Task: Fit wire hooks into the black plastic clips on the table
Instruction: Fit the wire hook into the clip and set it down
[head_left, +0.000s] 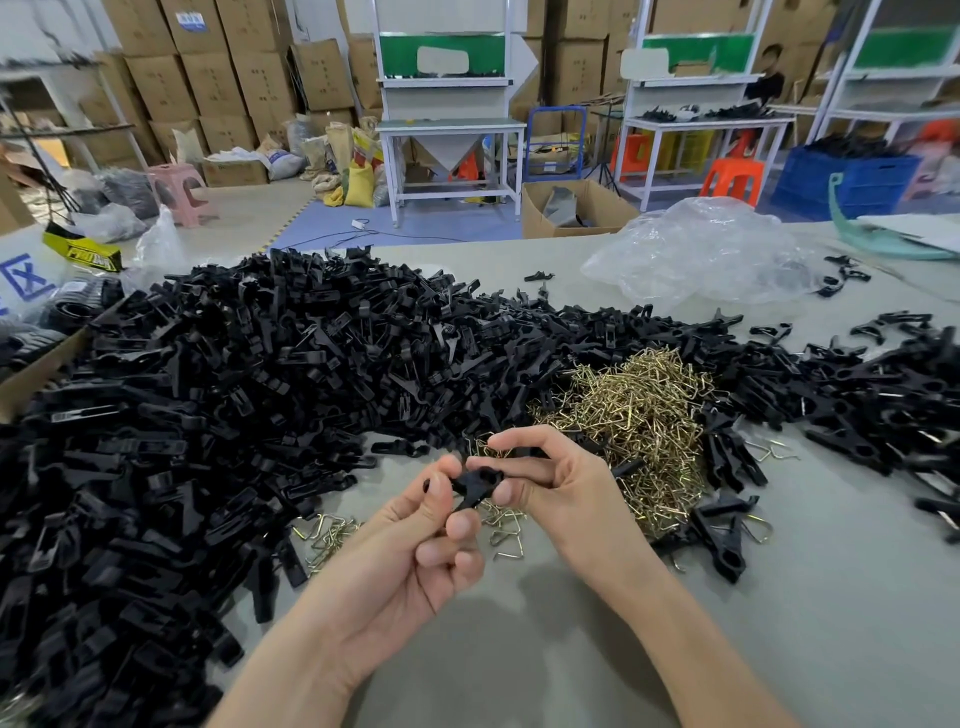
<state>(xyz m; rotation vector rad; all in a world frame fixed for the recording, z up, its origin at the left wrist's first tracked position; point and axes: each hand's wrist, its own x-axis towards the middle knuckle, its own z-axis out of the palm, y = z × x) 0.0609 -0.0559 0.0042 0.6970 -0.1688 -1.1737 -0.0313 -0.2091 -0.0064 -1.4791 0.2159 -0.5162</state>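
Above the grey table (571, 649), left hand (415, 540) and right hand (550, 483) both pinching one black clip (475, 486), brass wire hooks (634, 415) heaped just behind

Curled fingers (436, 493) hide most of the clip (475, 483).

Not much you can actually read here tbh. The clearest thing is a big blue X inside a blue square outline, printed on the white packaging (25, 278) at the far left. The yellow-and-black strip (83, 252) beside it has lettering, and one stacked carton (197, 34) has a blue label, but both are too blurry to read.
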